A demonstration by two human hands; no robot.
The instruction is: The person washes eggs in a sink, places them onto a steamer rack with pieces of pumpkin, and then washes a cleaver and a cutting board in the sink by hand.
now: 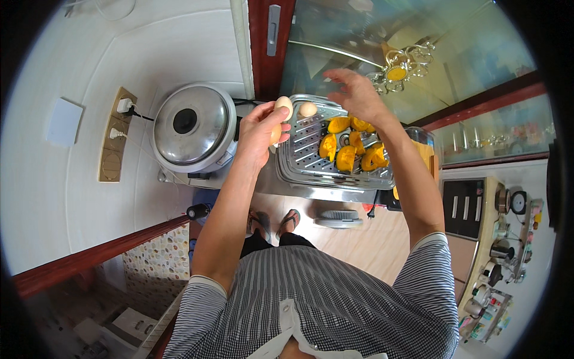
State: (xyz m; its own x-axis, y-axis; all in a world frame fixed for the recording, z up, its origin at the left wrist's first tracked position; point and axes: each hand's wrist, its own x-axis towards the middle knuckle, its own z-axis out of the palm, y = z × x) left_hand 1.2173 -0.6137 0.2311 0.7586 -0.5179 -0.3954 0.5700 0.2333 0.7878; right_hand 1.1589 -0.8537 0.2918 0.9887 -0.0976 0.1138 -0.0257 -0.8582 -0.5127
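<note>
My left hand (260, 130) grips two eggs, a pale egg (283, 108) pinched at the fingertips and a browner egg (275, 134) lower against the fingers. It is over the left rim of a steamer tray (301, 156) with a perforated metal base. Inside the tray, one egg (308, 109) rests in the far left corner. Several pumpkin pieces (345, 158) with green rind and orange flesh lie in its middle and right part. Above the tray's far right side, my right hand (354, 92) is raised with fingers apart, holding nothing. My right forearm hides some of the tray's right edge.
A round electric cooker (193, 128) with a metal lid stands left of the tray, near wall sockets (117, 134) with plugged-in cords. Behind the tray are glass door panels (332, 58) in dark red frames. A round grey appliance (338, 219) sits on the floor below.
</note>
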